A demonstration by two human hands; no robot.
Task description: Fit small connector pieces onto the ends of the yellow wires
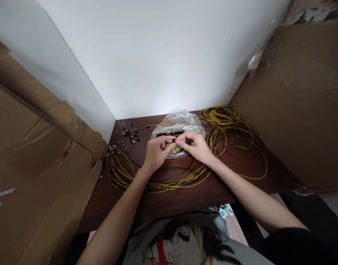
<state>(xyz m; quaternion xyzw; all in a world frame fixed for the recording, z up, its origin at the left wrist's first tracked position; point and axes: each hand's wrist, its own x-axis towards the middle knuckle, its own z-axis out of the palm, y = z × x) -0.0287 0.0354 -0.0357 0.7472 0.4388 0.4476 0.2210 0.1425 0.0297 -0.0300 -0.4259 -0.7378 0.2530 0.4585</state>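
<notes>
You wore a black sleeve [293, 244] on your right arm [254, 198] and a greyish garment [143, 239] printed with black-and-red artwork [180, 243].

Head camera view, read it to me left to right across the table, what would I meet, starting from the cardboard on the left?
Left cardboard, cluster of small black-and-yellow parts, left hand, small black piece between the fingertips, right hand, coiled yellow wires, right cardboard.
</notes>
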